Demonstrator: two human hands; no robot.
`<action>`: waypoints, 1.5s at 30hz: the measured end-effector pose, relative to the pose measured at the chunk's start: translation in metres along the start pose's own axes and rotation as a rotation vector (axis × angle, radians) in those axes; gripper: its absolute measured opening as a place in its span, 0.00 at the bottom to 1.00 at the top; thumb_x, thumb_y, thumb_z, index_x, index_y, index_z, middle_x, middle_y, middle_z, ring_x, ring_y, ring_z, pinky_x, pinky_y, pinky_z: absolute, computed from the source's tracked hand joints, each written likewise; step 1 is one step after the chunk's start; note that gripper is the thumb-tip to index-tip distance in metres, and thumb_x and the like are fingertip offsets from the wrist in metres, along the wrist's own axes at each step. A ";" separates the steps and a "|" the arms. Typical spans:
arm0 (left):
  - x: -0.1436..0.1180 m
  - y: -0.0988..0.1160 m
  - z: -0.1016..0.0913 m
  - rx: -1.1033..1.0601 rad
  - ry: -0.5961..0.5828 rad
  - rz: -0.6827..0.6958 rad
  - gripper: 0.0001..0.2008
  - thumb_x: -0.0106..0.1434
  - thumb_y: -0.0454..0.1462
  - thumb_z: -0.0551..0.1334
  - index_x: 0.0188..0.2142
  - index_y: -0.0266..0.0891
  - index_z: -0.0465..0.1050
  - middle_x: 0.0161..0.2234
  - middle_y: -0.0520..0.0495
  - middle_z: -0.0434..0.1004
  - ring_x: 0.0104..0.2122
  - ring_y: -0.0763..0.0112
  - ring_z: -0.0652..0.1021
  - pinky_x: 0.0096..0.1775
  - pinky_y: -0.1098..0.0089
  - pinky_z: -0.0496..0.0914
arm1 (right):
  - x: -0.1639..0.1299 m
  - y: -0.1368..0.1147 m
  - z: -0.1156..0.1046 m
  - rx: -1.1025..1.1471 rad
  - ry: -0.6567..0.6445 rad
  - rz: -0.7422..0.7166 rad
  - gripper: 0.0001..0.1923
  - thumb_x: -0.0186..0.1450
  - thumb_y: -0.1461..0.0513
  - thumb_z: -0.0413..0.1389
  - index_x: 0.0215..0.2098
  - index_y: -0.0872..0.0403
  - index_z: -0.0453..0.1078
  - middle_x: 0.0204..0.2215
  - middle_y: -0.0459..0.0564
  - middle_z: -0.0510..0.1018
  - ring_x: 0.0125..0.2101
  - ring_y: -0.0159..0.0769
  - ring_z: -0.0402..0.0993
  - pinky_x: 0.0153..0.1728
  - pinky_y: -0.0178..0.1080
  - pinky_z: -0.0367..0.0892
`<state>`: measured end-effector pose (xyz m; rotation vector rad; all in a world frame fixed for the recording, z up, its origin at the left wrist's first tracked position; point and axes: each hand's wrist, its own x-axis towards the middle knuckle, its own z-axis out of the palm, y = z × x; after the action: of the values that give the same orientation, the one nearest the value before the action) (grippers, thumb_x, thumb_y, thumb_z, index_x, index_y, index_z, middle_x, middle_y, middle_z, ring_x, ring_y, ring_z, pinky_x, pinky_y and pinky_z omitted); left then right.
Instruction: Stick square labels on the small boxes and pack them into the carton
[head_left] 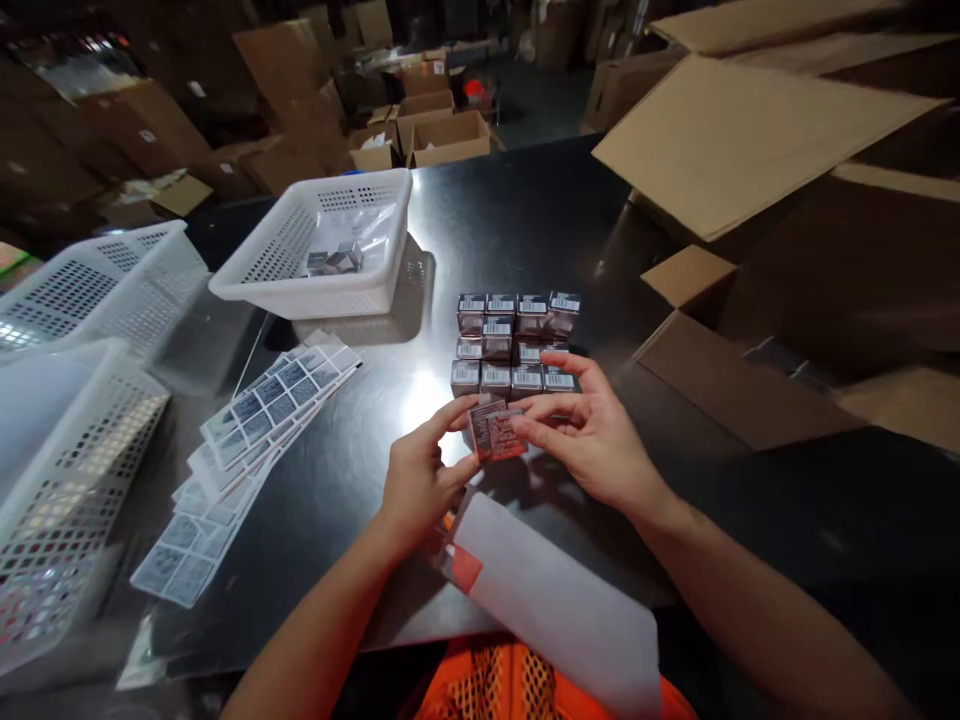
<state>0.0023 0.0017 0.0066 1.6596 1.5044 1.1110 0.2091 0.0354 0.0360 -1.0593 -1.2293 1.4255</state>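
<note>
Small box (495,438) held over the desk (517,220) between both hands, on the near side of the rows of dark boxes (496,378).
The left hand (418,475) grips its left side, thumb low and index finger along the top; the right hand (600,440) has thumb and a finger closed on the right side, another finger stretched out toward the near row. How firmly either presses, I cannot tell. Best, I judge, to let the left fingers steady the box while the right ones work lightly, sparing its corners. Both forearms slant inward from the near side, wrists low, hands facing each other.
</note>
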 end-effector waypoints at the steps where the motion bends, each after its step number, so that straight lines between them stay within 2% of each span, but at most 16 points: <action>1: 0.000 0.000 0.000 -0.007 -0.011 0.010 0.27 0.57 0.32 0.68 0.57 0.49 0.77 0.40 0.55 0.83 0.15 0.86 0.63 0.19 0.78 0.56 | 0.000 0.000 0.001 -0.005 -0.003 0.000 0.40 0.54 0.52 0.74 0.57 0.48 0.59 0.26 0.41 0.79 0.48 0.46 0.83 0.43 0.43 0.79; 7: -0.002 0.001 0.001 -0.002 -0.032 0.026 0.27 0.57 0.32 0.69 0.56 0.48 0.78 0.41 0.53 0.83 0.15 0.86 0.62 0.18 0.79 0.54 | -0.002 0.000 0.003 -0.013 -0.008 0.019 0.40 0.54 0.53 0.75 0.56 0.49 0.59 0.26 0.41 0.80 0.40 0.42 0.83 0.37 0.39 0.80; 18: -0.005 0.000 0.002 0.033 -0.016 0.087 0.28 0.57 0.30 0.70 0.57 0.50 0.78 0.40 0.55 0.83 0.16 0.87 0.60 0.18 0.80 0.53 | -0.002 0.001 0.003 -0.037 0.007 0.031 0.39 0.52 0.53 0.75 0.53 0.50 0.61 0.27 0.43 0.80 0.43 0.45 0.83 0.39 0.42 0.81; 27: -0.005 0.005 0.002 0.026 -0.012 0.041 0.27 0.57 0.32 0.72 0.56 0.50 0.79 0.40 0.55 0.84 0.16 0.87 0.60 0.19 0.79 0.54 | -0.003 0.003 0.005 -0.089 0.028 0.010 0.36 0.54 0.51 0.74 0.53 0.49 0.61 0.28 0.43 0.79 0.43 0.45 0.83 0.39 0.43 0.81; 31: -0.007 0.001 0.004 0.059 -0.016 0.051 0.26 0.58 0.34 0.72 0.56 0.50 0.79 0.42 0.52 0.84 0.16 0.86 0.60 0.19 0.78 0.54 | -0.006 0.009 0.009 -0.168 0.087 -0.054 0.32 0.57 0.52 0.72 0.53 0.49 0.62 0.27 0.42 0.78 0.41 0.45 0.84 0.40 0.44 0.80; 34: -0.007 0.000 0.005 0.082 -0.021 0.022 0.26 0.59 0.35 0.72 0.57 0.51 0.78 0.42 0.53 0.83 0.16 0.86 0.60 0.18 0.78 0.53 | -0.006 0.013 0.007 -0.292 0.170 -0.102 0.34 0.58 0.53 0.72 0.56 0.47 0.62 0.21 0.37 0.72 0.37 0.44 0.83 0.40 0.44 0.79; 37: -0.005 0.004 0.003 0.070 0.067 -0.035 0.26 0.58 0.38 0.73 0.56 0.50 0.77 0.39 0.55 0.82 0.15 0.85 0.61 0.17 0.78 0.55 | -0.006 0.012 0.002 -0.473 0.263 -0.185 0.36 0.53 0.51 0.76 0.52 0.47 0.65 0.23 0.38 0.71 0.32 0.42 0.80 0.37 0.44 0.75; 39: -0.001 0.007 0.000 0.079 0.211 -0.069 0.26 0.57 0.41 0.74 0.56 0.48 0.77 0.38 0.55 0.81 0.15 0.85 0.62 0.18 0.78 0.57 | -0.009 0.011 0.002 -0.550 0.187 -0.287 0.31 0.55 0.49 0.75 0.48 0.48 0.67 0.29 0.41 0.75 0.32 0.39 0.78 0.36 0.42 0.73; 42: 0.008 0.007 -0.004 0.114 0.413 -0.096 0.27 0.56 0.41 0.75 0.55 0.45 0.76 0.37 0.56 0.80 0.16 0.85 0.63 0.20 0.78 0.59 | -0.018 0.014 0.010 -0.592 -0.187 -0.447 0.26 0.59 0.49 0.73 0.46 0.50 0.68 0.35 0.45 0.78 0.35 0.36 0.76 0.37 0.39 0.71; 44: 0.012 0.005 -0.006 0.127 0.460 -0.111 0.27 0.56 0.39 0.75 0.55 0.45 0.75 0.38 0.56 0.80 0.16 0.85 0.63 0.21 0.78 0.59 | -0.023 0.020 0.016 -0.687 -0.385 -0.545 0.30 0.57 0.49 0.75 0.48 0.52 0.69 0.38 0.47 0.79 0.39 0.40 0.76 0.41 0.42 0.71; 45: 0.014 0.003 -0.007 0.132 0.464 -0.117 0.27 0.57 0.39 0.74 0.55 0.45 0.74 0.38 0.56 0.80 0.16 0.85 0.63 0.21 0.78 0.59 | -0.024 0.023 0.019 -0.756 -0.430 -0.581 0.31 0.56 0.49 0.75 0.49 0.53 0.69 0.40 0.49 0.79 0.41 0.42 0.76 0.42 0.43 0.70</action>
<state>-0.0027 0.0149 0.0145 1.4338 1.9734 1.4243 0.1926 0.0072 0.0161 -0.7549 -2.2758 0.7421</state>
